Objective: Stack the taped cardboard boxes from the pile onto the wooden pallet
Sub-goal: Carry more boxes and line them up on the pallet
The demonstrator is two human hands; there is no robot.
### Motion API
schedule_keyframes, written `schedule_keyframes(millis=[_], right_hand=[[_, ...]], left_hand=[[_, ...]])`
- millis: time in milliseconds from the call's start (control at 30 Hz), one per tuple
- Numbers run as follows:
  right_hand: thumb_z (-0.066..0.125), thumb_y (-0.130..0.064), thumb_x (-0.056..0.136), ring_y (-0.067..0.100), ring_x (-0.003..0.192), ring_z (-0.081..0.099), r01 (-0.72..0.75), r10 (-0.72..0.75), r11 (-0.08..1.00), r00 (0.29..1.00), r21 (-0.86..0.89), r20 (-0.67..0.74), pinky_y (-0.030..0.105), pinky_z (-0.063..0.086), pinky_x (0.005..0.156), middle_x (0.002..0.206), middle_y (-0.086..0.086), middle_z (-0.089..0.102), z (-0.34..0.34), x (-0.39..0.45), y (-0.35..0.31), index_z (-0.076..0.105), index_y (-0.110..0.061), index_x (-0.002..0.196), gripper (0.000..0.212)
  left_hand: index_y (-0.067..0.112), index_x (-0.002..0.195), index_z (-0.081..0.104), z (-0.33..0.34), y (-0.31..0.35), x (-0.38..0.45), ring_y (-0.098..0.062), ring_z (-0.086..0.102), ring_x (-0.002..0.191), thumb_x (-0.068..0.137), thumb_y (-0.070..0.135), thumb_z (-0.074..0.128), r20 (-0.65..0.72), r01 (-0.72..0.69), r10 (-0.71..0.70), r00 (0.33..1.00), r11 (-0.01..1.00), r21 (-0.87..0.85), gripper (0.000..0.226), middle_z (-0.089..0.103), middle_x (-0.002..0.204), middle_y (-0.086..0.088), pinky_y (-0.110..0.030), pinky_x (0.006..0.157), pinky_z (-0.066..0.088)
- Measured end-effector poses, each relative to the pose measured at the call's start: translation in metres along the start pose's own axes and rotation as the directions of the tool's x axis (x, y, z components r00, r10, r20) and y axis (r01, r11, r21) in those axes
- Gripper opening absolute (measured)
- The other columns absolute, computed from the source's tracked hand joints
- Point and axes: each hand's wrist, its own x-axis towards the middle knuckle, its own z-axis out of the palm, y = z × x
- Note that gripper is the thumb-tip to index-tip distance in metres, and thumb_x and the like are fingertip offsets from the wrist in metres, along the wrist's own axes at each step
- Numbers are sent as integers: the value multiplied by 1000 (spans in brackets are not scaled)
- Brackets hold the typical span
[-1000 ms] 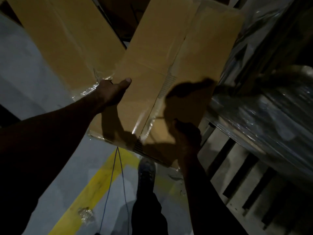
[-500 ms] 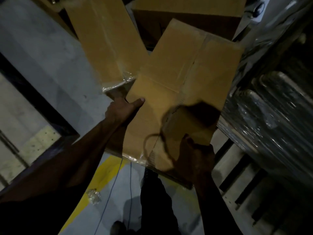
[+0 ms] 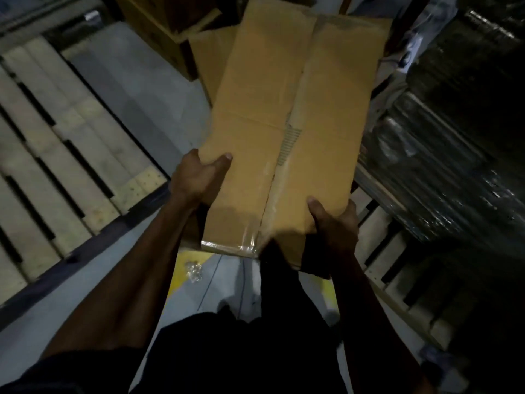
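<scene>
A long brown cardboard box [image 3: 270,115], sealed with clear tape along its middle seam, hangs in front of me above the floor. My left hand [image 3: 196,177] grips its near left edge, thumb on top. My right hand [image 3: 335,226] grips the near right corner, thumb on the top face. A bare wooden pallet [image 3: 54,149] with pale slats lies on the floor at the left. More brown boxes [image 3: 159,27] sit in a pile beyond the carried box; one of them [image 3: 210,58] is partly hidden under it.
A second pallet [image 3: 397,268] at the right bears a dark load wrapped in shiny film [image 3: 443,155]. The grey floor between them has a yellow line [image 3: 181,268], a scrap of crumpled film [image 3: 193,271] and a thin cable. My dark trousers fill the bottom centre.
The view has swung left, bringing the pale pallet into sight. The box has turned with me and now points straight ahead. Both hands keep their hold.
</scene>
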Motion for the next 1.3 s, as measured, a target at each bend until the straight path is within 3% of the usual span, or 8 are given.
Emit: schedule_keyframes(millis=[100,267,367,467,600,1033,1300], right_hand=[[77,-58,73,28,124,51,121,-112,986,990,-114,81,45,41,106,133,-2,56,-1,-43,-9,34,-36,147,89],[72,-66,69,27,122,53,312,-243,927,922,-206,302,43,41,105,132,-13,56,10,-117,-32,18,-60,144,93],[73,-57,77,25,127,49,414,-282,872,860,-259,425,31,37,98,141,-9,51,26,-157,-52,8,-54,152,99],[72,-61,76,28,131,46,503,-297,808,797,-305,526,39,38,107,149,-3,46,47,-186,-68,3,-51,153,104],[70,-65,75,32,133,44,599,-292,723,715,-343,635,44,37,109,150,1,46,84,-216,-90,2,-52,153,104],[61,-72,69,35,125,50,750,-218,578,521,-321,825,50,42,106,143,5,53,255,-256,-160,1,-59,148,100],[65,-64,79,35,126,49,794,-185,516,470,-322,863,43,41,101,145,6,50,338,-271,-210,5,-51,153,96]], left_hand=[[27,119,62,-58,-22,-54,-25,64,102,71,69,65,-93,-22,21,995,1000,-9,64,68,115,2,-39,92,52],[37,131,49,-142,-61,-146,-12,57,88,78,53,70,-252,-70,35,967,989,-132,59,62,106,15,-27,73,41],[46,136,38,-184,-91,-184,-11,63,95,77,54,69,-315,-78,5,949,972,-220,67,63,114,20,-32,82,49],[57,143,19,-219,-116,-210,-21,62,112,72,67,66,-349,-12,-71,934,973,-231,86,58,132,16,-49,95,51],[59,144,11,-258,-138,-231,-28,58,120,68,75,61,-407,108,-194,893,968,-225,92,53,141,10,-54,100,46],[48,151,5,-355,-181,-179,-37,53,122,77,72,57,-536,364,-481,694,876,-315,94,51,144,-4,-53,100,44],[45,152,4,-411,-184,-131,-34,53,123,81,68,56,-556,383,-526,644,850,-361,91,50,146,-1,-50,99,45]])
